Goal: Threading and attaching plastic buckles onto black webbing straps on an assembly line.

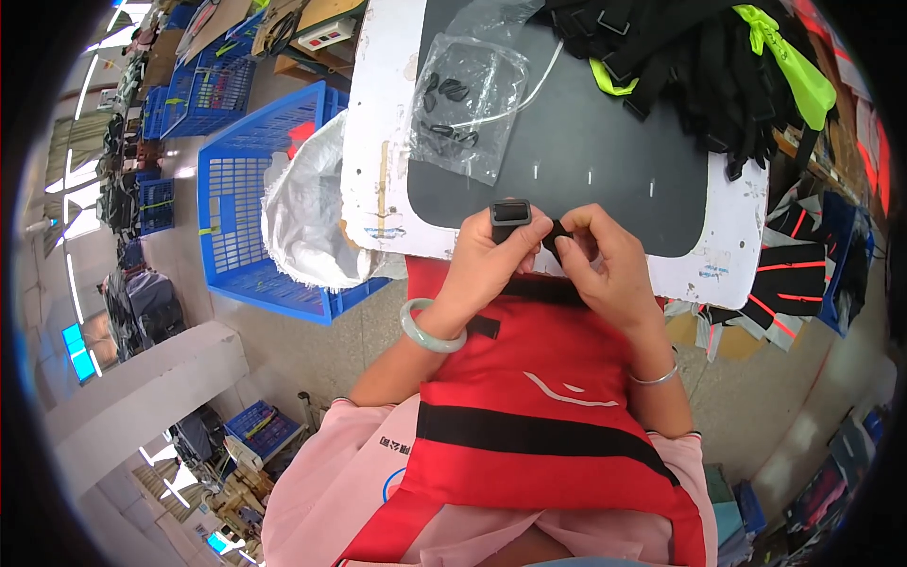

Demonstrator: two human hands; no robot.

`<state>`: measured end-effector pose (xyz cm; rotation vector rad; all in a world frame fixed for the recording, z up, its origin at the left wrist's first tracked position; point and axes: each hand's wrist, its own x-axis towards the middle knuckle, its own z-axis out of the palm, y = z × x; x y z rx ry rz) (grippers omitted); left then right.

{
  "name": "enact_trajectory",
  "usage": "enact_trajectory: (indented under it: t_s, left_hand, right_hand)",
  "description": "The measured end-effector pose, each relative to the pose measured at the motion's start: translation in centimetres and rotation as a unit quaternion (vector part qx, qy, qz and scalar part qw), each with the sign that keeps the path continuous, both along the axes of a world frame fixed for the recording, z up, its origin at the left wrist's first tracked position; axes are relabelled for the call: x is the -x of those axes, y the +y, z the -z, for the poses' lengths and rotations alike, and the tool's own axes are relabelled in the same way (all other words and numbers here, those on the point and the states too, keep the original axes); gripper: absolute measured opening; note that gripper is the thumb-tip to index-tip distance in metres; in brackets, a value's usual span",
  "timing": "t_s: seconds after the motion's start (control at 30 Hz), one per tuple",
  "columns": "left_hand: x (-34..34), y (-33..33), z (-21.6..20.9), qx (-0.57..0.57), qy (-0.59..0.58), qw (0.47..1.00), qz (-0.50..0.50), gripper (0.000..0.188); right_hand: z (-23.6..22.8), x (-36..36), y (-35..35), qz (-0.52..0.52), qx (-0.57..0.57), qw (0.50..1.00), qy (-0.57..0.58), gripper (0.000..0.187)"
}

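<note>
At the near edge of a worn white surface (378, 113), the left grip (480, 260) pinches a small dark rectangular buckle (511, 214), probably light, stiff and best held by its sides; the right grip (609, 260) pinches black webbing (553, 235), likely soft. Beyond both, black straps (685, 80) heap; below, dark lettering marks a pink shirt (316, 472).

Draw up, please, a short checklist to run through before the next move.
1. Black rectangular plastic-looking buckle gripped by the left hand: ok, held between thumb and fingers.
2. Narrow black strap piece steadied by the right hand: ok, at its fingertips.
3. Strap piece threaded through the buckle: cannot tell, fingers cover that part.
4. Clear plastic bag apart from both hands: ok, on the dark grey tabletop.
5. Tangled heap of black straps apart from both hands: ok, far right.
</note>
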<state>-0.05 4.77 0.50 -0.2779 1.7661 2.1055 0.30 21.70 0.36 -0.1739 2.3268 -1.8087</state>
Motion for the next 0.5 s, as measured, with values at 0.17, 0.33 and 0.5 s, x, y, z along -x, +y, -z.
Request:
enact_trajectory:
  t_s: [0.17, 0.33, 0.5]
  left_hand:
    - [0.9, -0.3, -0.9, -0.005, 0.032, 0.999, -0.003, 0.01]
    - [0.1, 0.5, -1.1, 0.096, 0.065, 0.993, 0.039, 0.013]
    - [0.1, 0.4, -1.4, 0.016, 0.009, 1.0, 0.026, 0.01]
  right_hand:
    - [1.7, -1.1, 0.2, 0.004, 0.155, 0.977, -0.15, 0.009]
    - [0.8, -0.6, -0.1, 0.043, 0.189, 0.975, -0.112, 0.008]
    - [0.5, -0.2, -0.3, 0.032, 0.193, 0.977, -0.086, 0.006]
